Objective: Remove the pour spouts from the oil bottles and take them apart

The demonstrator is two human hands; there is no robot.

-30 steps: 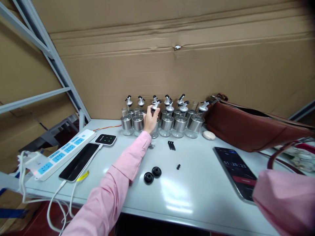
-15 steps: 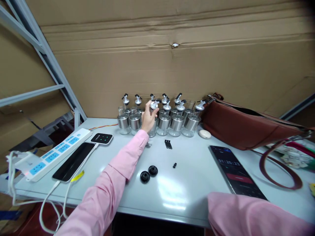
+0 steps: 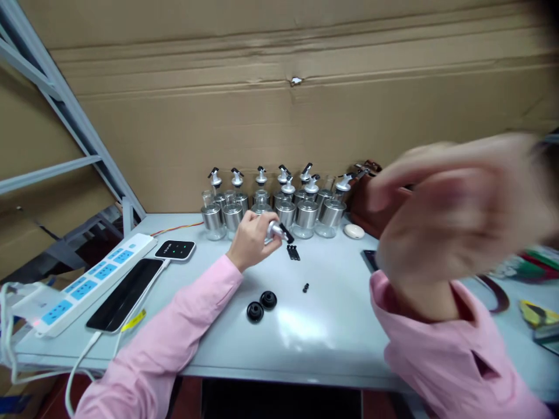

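- Left hand (image 3: 250, 240): is closing its fingers around a pourer cap (image 3: 279, 231), metal with a black spout, holding it just above the table (image 3: 332, 326).
- Pourer cap: is sitting just in front of the row of glass bottles (image 3: 271, 201), spout pointing right.
- Right hand (image 3: 454, 215): is hovering blurred, well right of the bottles, fingers spread loose and gripping nothing.
- Two black round stoppers (image 3: 261, 305): are lying well in front of the bottles.
- Small black pieces (image 3: 293, 252): are lying just in front of the bottles.

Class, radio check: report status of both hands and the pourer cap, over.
Left hand gripping pourer cap above table. Right hand raised, blurred, open, holding nothing. Bottles behind; small black parts close beside the cap.
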